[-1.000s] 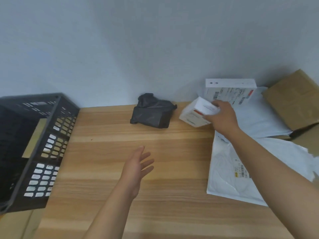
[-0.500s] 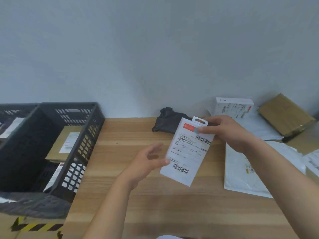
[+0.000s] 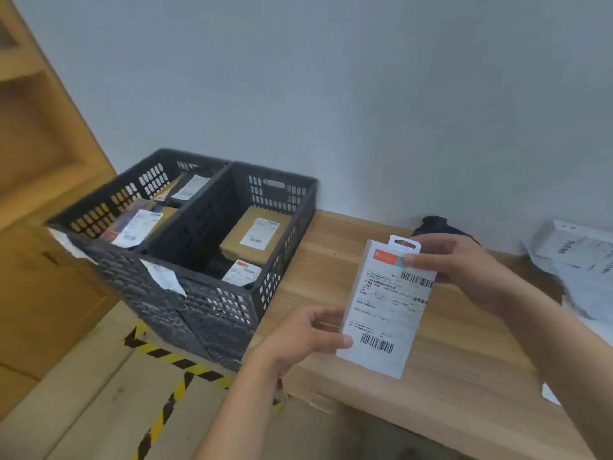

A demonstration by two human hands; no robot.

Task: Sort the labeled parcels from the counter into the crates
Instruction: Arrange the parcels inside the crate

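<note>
White labeled parcel (image 3: 388,307) pinched between left hand (image 3: 302,336) below and right hand (image 3: 464,270) above.

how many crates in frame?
2. The left crate and the right crate stand side by side off the left end of the counter. More may sit outside the view.

1 head view, facing down, near counter (image 3: 464,386), crates (image 3: 215,310) at left
</note>
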